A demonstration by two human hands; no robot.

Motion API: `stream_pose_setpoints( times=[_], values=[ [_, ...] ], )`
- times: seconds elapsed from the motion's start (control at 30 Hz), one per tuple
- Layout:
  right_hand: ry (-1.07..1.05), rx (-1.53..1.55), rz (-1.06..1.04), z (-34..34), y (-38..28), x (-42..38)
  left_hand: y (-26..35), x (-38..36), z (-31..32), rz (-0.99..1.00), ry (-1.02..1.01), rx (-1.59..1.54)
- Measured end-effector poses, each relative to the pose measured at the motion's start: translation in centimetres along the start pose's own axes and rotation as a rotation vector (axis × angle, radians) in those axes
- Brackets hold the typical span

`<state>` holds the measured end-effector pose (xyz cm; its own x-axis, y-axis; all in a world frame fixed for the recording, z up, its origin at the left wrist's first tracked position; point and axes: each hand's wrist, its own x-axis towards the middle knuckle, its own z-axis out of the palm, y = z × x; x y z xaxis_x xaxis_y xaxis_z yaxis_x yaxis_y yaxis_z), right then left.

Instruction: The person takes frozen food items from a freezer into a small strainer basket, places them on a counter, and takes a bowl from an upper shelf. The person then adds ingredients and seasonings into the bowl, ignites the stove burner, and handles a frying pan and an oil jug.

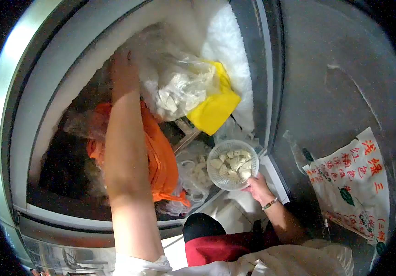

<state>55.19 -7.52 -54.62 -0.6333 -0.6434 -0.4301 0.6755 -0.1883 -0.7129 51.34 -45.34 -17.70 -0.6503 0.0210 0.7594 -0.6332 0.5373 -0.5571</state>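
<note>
Clothing: right at the bottom edge, a white sleeve [140, 266] on the left arm, with red and black cloth at the person's front.
Right hand: the right hand [256, 186] is closed on the lower rim of a white basket [233, 164], thumb and fingers pinching the edge; a bracelet [269, 203] sits on the wrist.
White basket: round, mesh-walled, held just over the near right corner of the open chest freezer [37, 92], roughly level.
Contents: pale dumplings [234, 162] fill the bottom of the basket, piled loosely.
Printed bag: off to the right, a white plastic bag with red characters and green leaves [354, 184] lies on the grey freezer lid [336, 83], well apart from the basket.
Orange bag: inside the freezer, an orange bag [161, 156] lies just beside the left forearm, partly under it.
Clear bag below: more pale frozen pieces in a clear bag [195, 172] sit between the orange bag and the basket.
Left hand: the left hand [123, 64] reaches deep in, pressed against a clear plastic bag of white pieces [179, 87]; the fingers are hidden by the plastic, so I cannot tell whether they grip it.
Yellow packet: a yellow packet [214, 108] rests just beside that clear bag, touching it.
Frost: thick white frost [228, 41] coats the far wall.
</note>
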Motion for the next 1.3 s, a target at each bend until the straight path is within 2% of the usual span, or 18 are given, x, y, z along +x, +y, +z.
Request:
stream_pose_setpoints(
  times=[0.03, 0.1, 0.13, 0.17, 0.23, 0.27, 0.33, 0.43, 0.5, 0.7, 0.8, 0.87, 0.93, 1.03, 1.07, 1.1, 1.2, 1.3],
  values=[
    [0.018, -0.032, 0.011, 0.2, -0.2, -0.1, 0.4, 0.2, -0.3, -0.013, 0.213, -0.044],
    [0.027, -0.050, -0.014, 0.7, -0.8, -0.4, 1.9, 2.0, -2.8, -0.332, -0.047, -0.520],
    [0.029, -0.062, -0.042, 0.7, -0.7, -0.7, 2.6, 1.9, 0.1, -0.336, -0.057, -0.524],
    [0.035, -0.066, -0.035, 0.3, -0.4, -0.6, 3.5, 1.9, 5.4, -0.504, 0.025, -1.252],
    [-0.043, -0.017, -0.039, -0.3, 0.3, 0.2, 5.1, 1.8, 7.4, -0.648, 0.126, -1.983],
    [-0.044, -0.020, -0.040, -0.4, 0.5, 0.5, 6.8, 1.3, 5.6, -1.080, -0.017, -2.068],
    [0.055, -0.041, 0.010, -0.3, 0.9, 0.9, 7.4, 0.9, 5.6, -1.527, -0.175, -2.092],
    [0.070, -0.057, 0.016, -0.1, 0.7, 0.6, 7.3, 0.5, 7.5, -1.251, -0.532, -1.951],
    [0.062, -0.032, 0.002, -0.3, 1.0, 0.4, 5.5, 1.1, 2.4, -0.711, -0.833, -1.603],
    [0.059, 0.038, -0.003, 0.4, 0.2, 0.1, 5.1, 0.5, -2.3, -0.467, -0.754, -1.505],
    [0.158, -0.024, 0.010, -0.2, 1.4, 1.2, 5.4, -0.8, -1.5, -0.424, -0.728, -1.404],
    [0.083, -0.035, 0.001, -1.6, 3.8, 4.0, 5.2, -1.5, -1.3, -0.421, -0.685, -1.357],
    [0.073, 0.011, -0.127, 0.6, 3.3, 4.1, 4.8, -1.8, -0.9, -0.450, -0.634, -1.331],
    [0.196, -0.092, -0.005, 3.0, 3.4, 6.6, 4.3, -1.8, 0.0, -0.523, -0.553, -1.317],
    [0.039, -0.072, -0.103, 2.6, 4.3, 8.2, 3.9, -1.9, 0.2, -0.555, -0.531, -1.312],
    [0.031, -0.067, -0.120, 2.9, 3.7, 8.5, 3.5, -2.0, 0.5, -0.588, -0.515, -1.297],
    [-0.099, -0.016, 0.066, 3.0, 2.8, 8.9, 2.0, -1.6, 2.4, -0.791, -0.535, -1.378],
    [-0.015, -0.122, 0.231, 2.0, 2.2, 9.8, 0.2, -1.3, 3.6, -1.026, -0.510, -1.795]
  ],
)
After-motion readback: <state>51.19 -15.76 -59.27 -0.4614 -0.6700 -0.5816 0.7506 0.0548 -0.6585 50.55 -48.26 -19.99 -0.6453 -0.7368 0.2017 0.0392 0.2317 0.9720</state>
